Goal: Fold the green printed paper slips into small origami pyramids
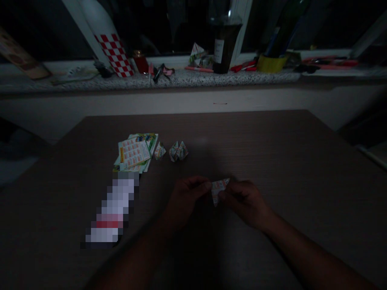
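A small printed piece of paper [219, 186], folded into a triangular shape, is held just above the table between both hands. My left hand [190, 197] pinches its left edge with thumb and finger. On the other side, my right hand [246, 199] grips the right part, hiding some of it. Beyond the hands stand folded paper pieces: a single one [160, 150] and a pair [178, 151] side by side. A stack of printed leaflets [134, 154] lies to the left of them.
A phone-like object [113, 209], pixelated, lies on the wooden table [256, 141] left of my hands. Along the stone windowsill [187, 80] stand a red-and-white checkered bottle [116, 54], a dark labelled cup [225, 46], a green bottle [282, 32] in a yellow holder, and small clutter.
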The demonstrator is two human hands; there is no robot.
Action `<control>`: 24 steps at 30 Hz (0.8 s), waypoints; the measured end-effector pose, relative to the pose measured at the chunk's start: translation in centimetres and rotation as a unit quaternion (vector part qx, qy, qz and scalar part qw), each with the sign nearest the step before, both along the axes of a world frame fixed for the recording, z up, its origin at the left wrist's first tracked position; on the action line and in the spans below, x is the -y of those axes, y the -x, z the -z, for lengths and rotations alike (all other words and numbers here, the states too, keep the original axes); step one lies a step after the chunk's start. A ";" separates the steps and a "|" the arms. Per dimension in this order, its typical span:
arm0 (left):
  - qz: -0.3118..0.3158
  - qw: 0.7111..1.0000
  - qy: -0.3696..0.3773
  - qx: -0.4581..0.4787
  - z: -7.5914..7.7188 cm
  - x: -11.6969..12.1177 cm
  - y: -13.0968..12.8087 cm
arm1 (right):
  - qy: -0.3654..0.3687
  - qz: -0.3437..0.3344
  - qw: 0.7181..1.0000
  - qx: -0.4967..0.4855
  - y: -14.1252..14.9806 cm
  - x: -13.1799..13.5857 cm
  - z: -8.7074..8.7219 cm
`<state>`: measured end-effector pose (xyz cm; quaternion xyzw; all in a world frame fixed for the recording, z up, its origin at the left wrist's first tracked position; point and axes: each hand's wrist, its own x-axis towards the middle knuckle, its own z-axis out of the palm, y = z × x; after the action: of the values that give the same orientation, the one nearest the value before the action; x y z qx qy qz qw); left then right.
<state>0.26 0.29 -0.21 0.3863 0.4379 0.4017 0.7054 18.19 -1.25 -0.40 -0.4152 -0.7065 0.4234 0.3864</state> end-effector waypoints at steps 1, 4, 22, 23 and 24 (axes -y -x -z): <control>0.007 1.000 0.004 0.007 0.2 0.0 0.0 | -0.011 -0.012 1.000 -0.002 0.0 0.0 0.0; 0.026 0.999 0.013 0.025 0.6 0.1 -0.2 | -0.027 -0.038 0.999 -0.026 0.1 0.0 -0.2; 0.036 0.998 0.030 0.033 0.2 0.2 -0.5 | -0.062 -0.034 0.997 -0.025 -0.4 0.2 0.0; 0.040 0.998 0.027 0.027 0.2 0.2 -0.5 | -0.068 -0.029 0.997 -0.025 -0.3 0.2 0.0; 0.042 0.999 0.024 0.019 0.2 0.2 -0.5 | -0.068 -0.020 0.997 -0.023 -0.3 0.2 0.0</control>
<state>0.71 0.05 -0.46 0.3799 0.4172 0.3685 0.7389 18.52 -1.42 -0.44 -0.3638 -0.7326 0.3919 0.4210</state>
